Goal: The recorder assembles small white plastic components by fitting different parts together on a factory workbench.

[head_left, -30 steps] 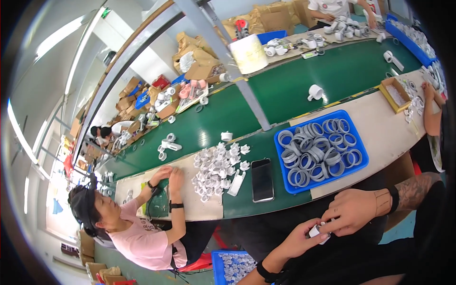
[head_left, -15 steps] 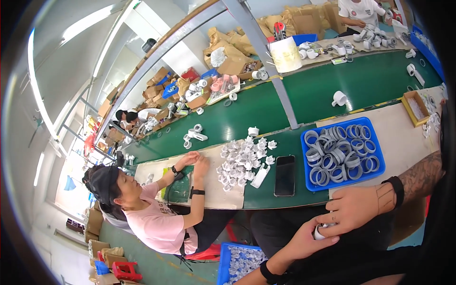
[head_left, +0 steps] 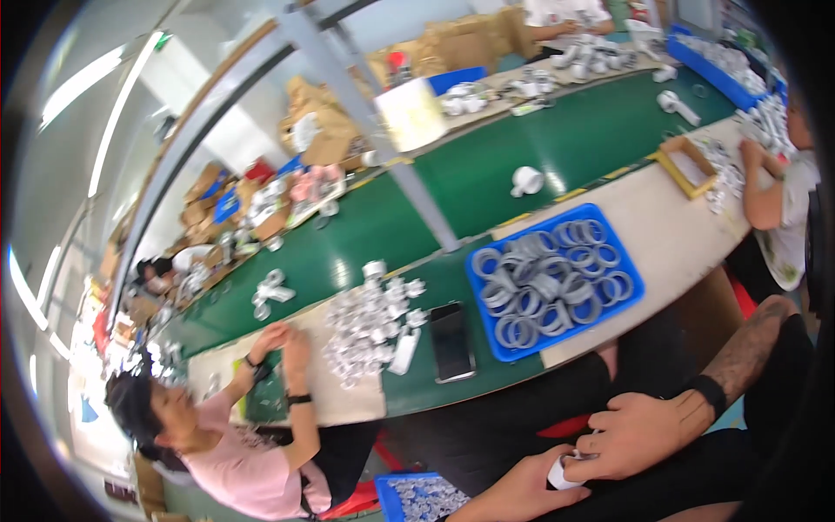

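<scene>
Above my lap, my left hand (head_left: 529, 489) is closed around a small white cylindrical plastic part (head_left: 561, 471). From the right, my right hand (head_left: 633, 437) reaches over it, its thumb and fingers pressed on the same part. Much of that part is hidden by my fingers. On the bench in front of me stands a blue tray (head_left: 633, 294) full of grey rings (head_left: 552, 287). To its left lies a black phone (head_left: 453, 341). Farther left is a pile of small white plastic pieces (head_left: 370, 326).
A green conveyor belt (head_left: 470, 187) runs behind the bench, carrying a white part (head_left: 527, 181). A co-worker in pink (head_left: 252, 465) sits at left, another (head_left: 778, 196) at right. A metal post (head_left: 417, 196) rises beside the belt. A blue bin (head_left: 391, 496) stands low beside me.
The whole view has swung to the right, so the bench things sit farther left and the co-worker at right has come into view. Both my hands keep hold of the white part.
</scene>
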{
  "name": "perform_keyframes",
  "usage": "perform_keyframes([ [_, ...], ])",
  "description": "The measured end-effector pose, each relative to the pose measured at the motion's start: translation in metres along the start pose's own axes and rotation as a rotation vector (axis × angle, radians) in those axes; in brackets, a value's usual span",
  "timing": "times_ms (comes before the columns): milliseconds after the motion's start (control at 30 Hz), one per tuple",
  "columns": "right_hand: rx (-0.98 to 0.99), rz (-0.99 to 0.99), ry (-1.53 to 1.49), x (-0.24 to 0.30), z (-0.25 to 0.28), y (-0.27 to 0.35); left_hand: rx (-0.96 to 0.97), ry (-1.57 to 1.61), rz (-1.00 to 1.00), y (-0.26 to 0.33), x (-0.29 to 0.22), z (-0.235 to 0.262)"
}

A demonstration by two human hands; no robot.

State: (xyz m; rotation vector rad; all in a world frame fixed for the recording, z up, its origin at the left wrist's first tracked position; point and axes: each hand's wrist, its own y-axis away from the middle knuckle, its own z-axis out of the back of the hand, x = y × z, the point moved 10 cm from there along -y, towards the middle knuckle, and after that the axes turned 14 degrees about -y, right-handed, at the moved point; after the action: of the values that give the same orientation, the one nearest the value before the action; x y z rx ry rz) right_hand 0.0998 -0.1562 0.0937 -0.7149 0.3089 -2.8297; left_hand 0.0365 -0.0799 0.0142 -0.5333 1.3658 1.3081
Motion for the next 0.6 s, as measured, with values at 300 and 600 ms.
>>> perform_keyframes([
  [300, -0.228, -0.962, -0.209, -0.188, 0.028, 0.195, -0.043, 0.249, 0.205, 0.031, 0.096, 0.026],
  [600, -0.060, -0.592, -1.067, -0.301, 0.067, 0.091, -0.525, 0.827, 0.141, 0.012, 0.166, 0.030],
])
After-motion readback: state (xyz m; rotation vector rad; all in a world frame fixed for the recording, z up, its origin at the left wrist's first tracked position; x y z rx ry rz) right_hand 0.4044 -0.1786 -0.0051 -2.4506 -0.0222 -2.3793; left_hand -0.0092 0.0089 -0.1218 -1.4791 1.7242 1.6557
